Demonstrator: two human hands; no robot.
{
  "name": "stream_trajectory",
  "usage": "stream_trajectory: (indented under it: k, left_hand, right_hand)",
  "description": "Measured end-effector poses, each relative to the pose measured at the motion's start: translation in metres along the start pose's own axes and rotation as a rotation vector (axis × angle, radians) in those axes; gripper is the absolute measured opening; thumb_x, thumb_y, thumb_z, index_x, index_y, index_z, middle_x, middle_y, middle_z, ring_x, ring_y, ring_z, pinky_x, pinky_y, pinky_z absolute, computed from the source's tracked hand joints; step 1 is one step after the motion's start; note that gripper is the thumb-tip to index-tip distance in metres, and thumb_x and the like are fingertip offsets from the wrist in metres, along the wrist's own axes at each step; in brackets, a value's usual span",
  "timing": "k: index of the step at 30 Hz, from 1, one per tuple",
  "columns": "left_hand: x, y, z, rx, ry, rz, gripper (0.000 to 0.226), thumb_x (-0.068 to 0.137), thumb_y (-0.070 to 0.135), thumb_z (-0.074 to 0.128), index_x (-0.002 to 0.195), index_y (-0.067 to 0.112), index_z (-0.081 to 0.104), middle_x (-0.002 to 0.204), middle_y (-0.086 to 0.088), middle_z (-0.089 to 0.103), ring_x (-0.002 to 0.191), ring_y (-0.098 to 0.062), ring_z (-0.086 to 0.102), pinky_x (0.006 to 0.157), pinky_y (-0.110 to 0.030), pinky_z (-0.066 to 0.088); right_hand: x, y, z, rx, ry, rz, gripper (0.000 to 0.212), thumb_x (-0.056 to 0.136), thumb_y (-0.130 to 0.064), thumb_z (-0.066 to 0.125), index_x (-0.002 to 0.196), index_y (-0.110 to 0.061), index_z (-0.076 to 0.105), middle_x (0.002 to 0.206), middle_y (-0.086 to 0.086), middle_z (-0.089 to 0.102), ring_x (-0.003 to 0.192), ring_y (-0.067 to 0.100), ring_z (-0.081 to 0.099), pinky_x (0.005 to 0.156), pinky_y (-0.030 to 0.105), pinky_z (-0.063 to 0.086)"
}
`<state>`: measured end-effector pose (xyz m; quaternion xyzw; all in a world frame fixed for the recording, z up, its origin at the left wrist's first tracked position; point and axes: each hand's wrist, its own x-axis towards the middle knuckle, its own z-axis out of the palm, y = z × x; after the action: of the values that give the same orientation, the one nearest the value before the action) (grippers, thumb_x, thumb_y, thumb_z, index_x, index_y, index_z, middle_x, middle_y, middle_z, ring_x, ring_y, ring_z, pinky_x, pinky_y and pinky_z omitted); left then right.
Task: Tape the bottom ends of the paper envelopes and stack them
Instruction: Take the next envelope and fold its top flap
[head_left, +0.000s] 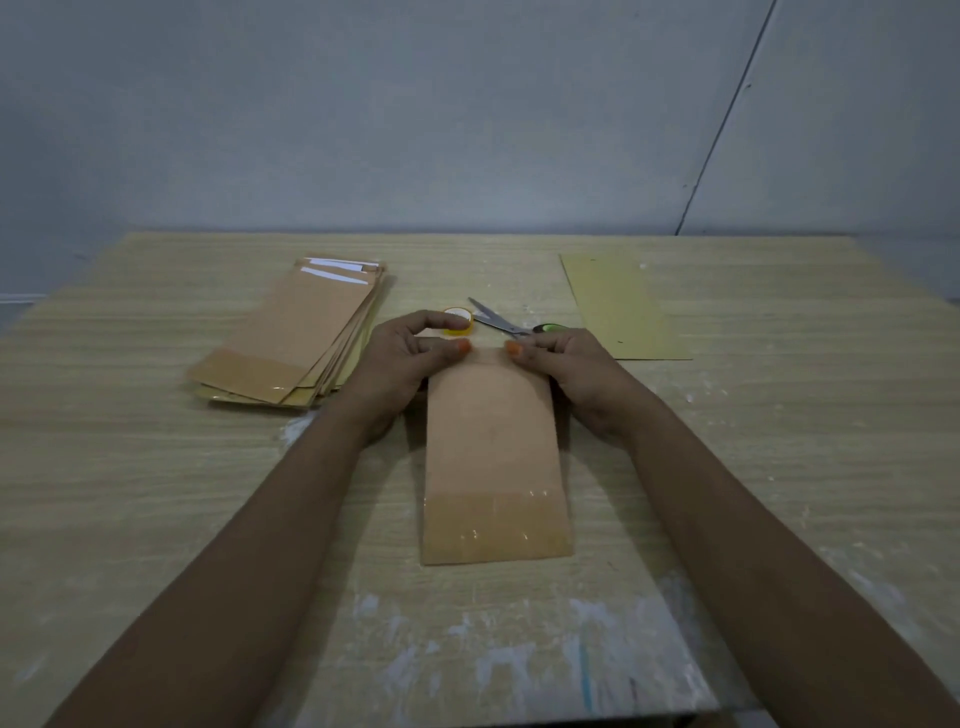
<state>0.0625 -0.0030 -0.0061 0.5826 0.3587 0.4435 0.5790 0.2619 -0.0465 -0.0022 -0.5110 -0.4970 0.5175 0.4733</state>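
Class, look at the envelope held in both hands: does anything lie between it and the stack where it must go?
Nothing visible does. The envelope lies right of the stack, with only bare table and the left hand between.

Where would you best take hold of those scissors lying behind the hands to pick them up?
By the green handle end, coming from the right. The scissors lie flat on the table, blades pointing left toward the tape roll. The handle sits just beyond the right hand, so that is probably the nearest and safest part. Its loops are partly hidden.
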Motion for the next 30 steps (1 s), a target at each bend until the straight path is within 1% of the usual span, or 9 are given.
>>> stream_trajectory:
  k: [2, 5, 10, 14, 17, 20, 25, 27, 30]
  left_hand:
    - [-0.001, 0.001, -0.005, -0.084, -0.073, -0.065, 0.029, 0.091, -0.002, 0.060, 0.120, 0.003, 0.062, 0.060, -0.002, 0.067, 0.052, -0.008, 0.061, 0.051, -0.018, 0.049]
    - [-0.001, 0.003, -0.006, -0.150, -0.091, -0.098, 0.034, 0.086, 0.002, 0.063, 0.119, 0.005, 0.063, 0.068, -0.004, 0.071, 0.057, -0.008, 0.065, 0.054, -0.018, 0.052]
    - [0.001, 0.001, -0.010, -0.173, -0.094, -0.100, 0.035, 0.079, 0.013, 0.067, 0.114, 0.009, 0.069, 0.107, -0.015, 0.069, 0.074, -0.011, 0.066, 0.066, -0.021, 0.057]
    - [0.000, 0.002, -0.010, -0.128, -0.065, -0.092, 0.021, 0.089, 0.003, 0.062, 0.108, 0.007, 0.068, 0.076, -0.003, 0.073, 0.061, -0.006, 0.065, 0.056, -0.018, 0.053]
    - [-0.002, 0.003, -0.012, -0.070, -0.068, -0.086, 0.015, 0.091, 0.000, 0.061, 0.102, 0.007, 0.069, 0.070, -0.002, 0.073, 0.058, -0.007, 0.065, 0.053, -0.019, 0.053]
    - [0.000, 0.001, -0.015, -0.020, -0.047, -0.068, 0.014, 0.092, 0.002, 0.062, 0.100, 0.008, 0.072, 0.075, -0.003, 0.073, 0.064, -0.007, 0.064, 0.055, -0.018, 0.053]
    - [0.003, -0.010, -0.014, 0.326, 0.045, 0.118, 0.010, 0.093, 0.005, 0.066, 0.098, 0.008, 0.073, 0.082, -0.005, 0.072, 0.072, -0.002, 0.060, 0.065, -0.015, 0.045]
    - [0.005, -0.013, -0.017, 0.504, 0.075, 0.194, 0.011, 0.093, 0.007, 0.066, 0.095, 0.014, 0.073, 0.085, 0.008, 0.071, 0.072, 0.007, 0.059, 0.065, -0.012, 0.040]
    - [0.007, -0.017, -0.021, 0.629, 0.098, 0.225, 0.013, 0.093, 0.010, 0.065, 0.093, 0.020, 0.073, 0.082, 0.010, 0.067, 0.069, 0.001, 0.055, 0.061, -0.012, 0.038]
  right_hand:
    - [-0.001, -0.003, -0.001, 0.080, -0.015, 0.069, 0.016, 0.091, -0.013, 0.066, 0.085, 0.000, 0.072, 0.077, 0.005, 0.071, 0.068, 0.013, 0.065, 0.064, 0.024, 0.052]
    - [0.001, -0.006, 0.003, 0.191, 0.037, 0.139, 0.008, 0.085, -0.011, 0.071, 0.083, -0.003, 0.074, 0.076, 0.007, 0.074, 0.067, 0.014, 0.068, 0.064, 0.024, 0.057]
    - [0.002, -0.007, 0.009, 0.317, 0.030, 0.162, 0.010, 0.087, -0.007, 0.067, 0.092, 0.001, 0.070, 0.083, 0.011, 0.072, 0.073, 0.019, 0.068, 0.069, 0.028, 0.059]
    - [0.003, -0.006, 0.008, 0.348, 0.022, 0.143, 0.013, 0.095, -0.008, 0.059, 0.097, 0.001, 0.068, 0.080, 0.009, 0.070, 0.068, 0.015, 0.068, 0.065, 0.025, 0.058]
    - [0.002, -0.004, 0.006, 0.276, -0.001, 0.149, 0.014, 0.096, -0.010, 0.058, 0.092, -0.002, 0.069, 0.077, 0.004, 0.072, 0.066, 0.011, 0.067, 0.060, 0.024, 0.057]
    - [0.002, -0.002, 0.006, 0.098, 0.052, 0.120, 0.018, 0.094, -0.020, 0.064, 0.084, -0.009, 0.074, 0.072, 0.002, 0.069, 0.063, 0.012, 0.062, 0.055, 0.026, 0.049]
    - [0.007, 0.009, 0.002, -0.311, 0.317, -0.216, 0.024, 0.087, -0.034, 0.074, 0.078, -0.012, 0.078, 0.063, 0.003, 0.066, 0.052, 0.010, 0.054, 0.050, 0.026, 0.042]
    - [0.011, 0.015, -0.006, -0.550, 0.415, -0.374, 0.014, 0.086, -0.028, 0.074, 0.085, -0.015, 0.078, 0.071, 0.000, 0.068, 0.061, 0.006, 0.055, 0.059, 0.025, 0.043]
    - [0.021, 0.027, -0.017, -0.930, 0.389, -0.432, 0.015, 0.084, -0.027, 0.070, 0.098, -0.023, 0.077, 0.092, 0.001, 0.064, 0.089, 0.020, 0.056, 0.075, 0.026, 0.035]
